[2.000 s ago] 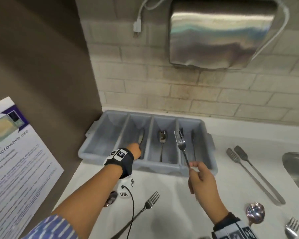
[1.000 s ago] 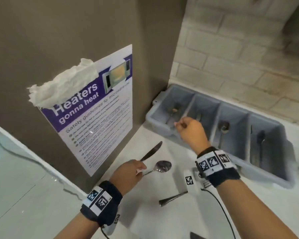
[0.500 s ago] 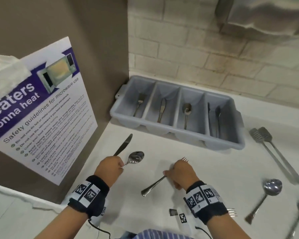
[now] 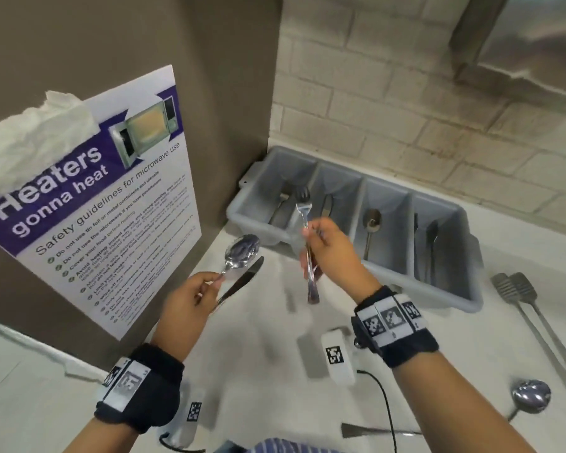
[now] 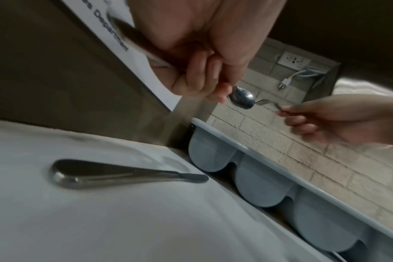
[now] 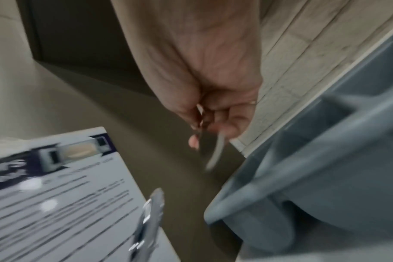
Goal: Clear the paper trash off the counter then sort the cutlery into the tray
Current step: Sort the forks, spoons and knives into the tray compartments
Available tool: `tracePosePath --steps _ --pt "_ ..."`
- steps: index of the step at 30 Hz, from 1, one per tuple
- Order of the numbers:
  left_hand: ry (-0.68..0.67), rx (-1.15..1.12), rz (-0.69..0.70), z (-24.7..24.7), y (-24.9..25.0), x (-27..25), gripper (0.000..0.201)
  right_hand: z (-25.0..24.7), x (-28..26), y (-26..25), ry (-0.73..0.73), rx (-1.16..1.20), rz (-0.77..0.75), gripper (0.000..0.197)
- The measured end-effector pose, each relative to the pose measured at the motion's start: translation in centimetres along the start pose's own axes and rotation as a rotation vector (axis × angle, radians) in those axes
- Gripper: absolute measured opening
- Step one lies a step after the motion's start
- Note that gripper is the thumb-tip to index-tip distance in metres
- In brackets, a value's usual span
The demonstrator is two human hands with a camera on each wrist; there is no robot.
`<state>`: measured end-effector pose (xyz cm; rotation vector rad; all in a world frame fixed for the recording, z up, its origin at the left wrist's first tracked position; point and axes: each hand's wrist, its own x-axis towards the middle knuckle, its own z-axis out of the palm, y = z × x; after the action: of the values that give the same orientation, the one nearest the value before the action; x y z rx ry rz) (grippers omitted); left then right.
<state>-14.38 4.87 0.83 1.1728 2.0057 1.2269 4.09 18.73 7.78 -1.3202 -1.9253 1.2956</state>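
Head view: left grip (image 4: 190, 297) pinches spoon (image 4: 241, 253); right grip (image 4: 332, 253) holds fork (image 4: 304, 223) near tray (image 4: 445, 289) at table's back-left corner. Loose pinches risk drops or missorting.

Poster (image 4: 92, 197) on brown panel, at 9 o'clock in the head view: headline read "Heaters gonna heat"; subhead read "Safety guidelines for microwave use". First bullet began "Do not use tin foil or metal containers"; lower lines too small. Wrist views: print blurred. Wristband markers carried patterns only.
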Motion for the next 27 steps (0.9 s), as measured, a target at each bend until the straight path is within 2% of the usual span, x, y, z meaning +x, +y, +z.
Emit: tracePosePath --steps 3,7,9,11,12,13,16,19,22,24,27 --pt "0.040 -0.084 -0.058 -0.8 -0.1 0.2 0.026 0.5 8.0 -2.4 0.123 -0.035 -0.011 0.018" --pt "0.014 -0.130 -0.083 -1.5 0.0 -0.1 0.042 2.1 17.1 -1.9 -0.031 -0.256 0.135 0.037" --pt "-0.010 -0.152 -0.086 -1.6 -0.1 -0.4 0.040 3.0 19.1 -0.9 -0.060 -0.398 0.195 0.033" --pt "-0.029 -0.185 -0.092 -1.8 -0.2 -0.6 0.039 4.1 19.3 -0.9 -0.115 -0.656 0.176 0.021" --pt "-0.045 -0.201 -0.091 -1.8 -0.3 -0.6 0.041 4.6 19.6 -0.7 -0.139 -0.764 0.147 0.026" --pt "-0.058 -0.226 -0.088 -1.8 -0.3 -0.6 0.045 4.8 19.6 -0.6 -0.156 -0.775 0.128 0.030" --pt "-0.067 -0.325 -0.031 -1.9 0.3 -0.2 0.051 4.7 18.3 -0.9 -0.171 -0.745 0.084 0.029" --pt "-0.070 -0.396 0.038 -1.8 2.2 1.0 0.053 2.9 15.4 -0.5 -0.045 -0.465 0.016 0.023" --pt "-0.089 -0.367 0.071 -0.4 5.3 2.8 0.053 -0.3 9.6 1.1 0.092 -0.204 -0.023 0.018" --pt "-0.204 -0.357 0.116 1.7 8.0 4.1 0.045 -2.5 5.3 3.1 0.150 -0.174 -0.014 0.017" --pt "-0.410 -0.284 0.118 7.2 11.7 6.7 0.045 -5.5 -1.0 6.5 0.246 -0.200 0.063 0.015"
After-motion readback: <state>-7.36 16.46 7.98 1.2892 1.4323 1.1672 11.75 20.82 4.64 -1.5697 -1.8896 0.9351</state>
